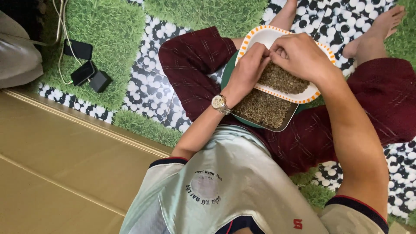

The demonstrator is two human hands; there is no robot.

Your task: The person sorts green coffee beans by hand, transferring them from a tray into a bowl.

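A white plate with an orange dotted rim [255,38] rests on my lap and holds a heap of small brown-green grains [281,79]. Under it sits a metal tray [289,120] with more of the same grains [262,107]. My left hand [248,69], a watch on its wrist, lies over the plate's near edge with fingers bent into the grains. My right hand [299,54] is curled over the plate's middle, fingertips meeting the left hand's. What the fingers pinch is hidden.
I sit cross-legged in dark red trousers on a mat patterned with grass squares [104,39] and pebbles. Two dark phones and a black charger [89,73] with a cable lie at the left. A tan mat [60,164] covers the lower left.
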